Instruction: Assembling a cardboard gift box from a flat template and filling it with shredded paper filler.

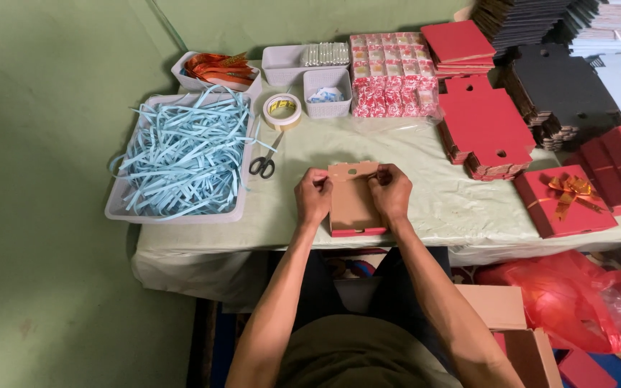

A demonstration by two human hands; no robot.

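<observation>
A flat cardboard box blank (352, 203), brown inside with red edges, rests on the table's front edge. My left hand (313, 197) pinches its upper left corner. My right hand (391, 192) grips the upper right corner, where a flap with two small holes is folded up. Both hands sit close together on the top flap.
A white tray of pale blue paper shreds (181, 154) lies at left, with scissors (263, 165) and a tape roll (282, 110) beside it. Stacks of red box blanks (486, 126), a finished red box with gold bow (566, 200) and black blanks (562, 90) are at right.
</observation>
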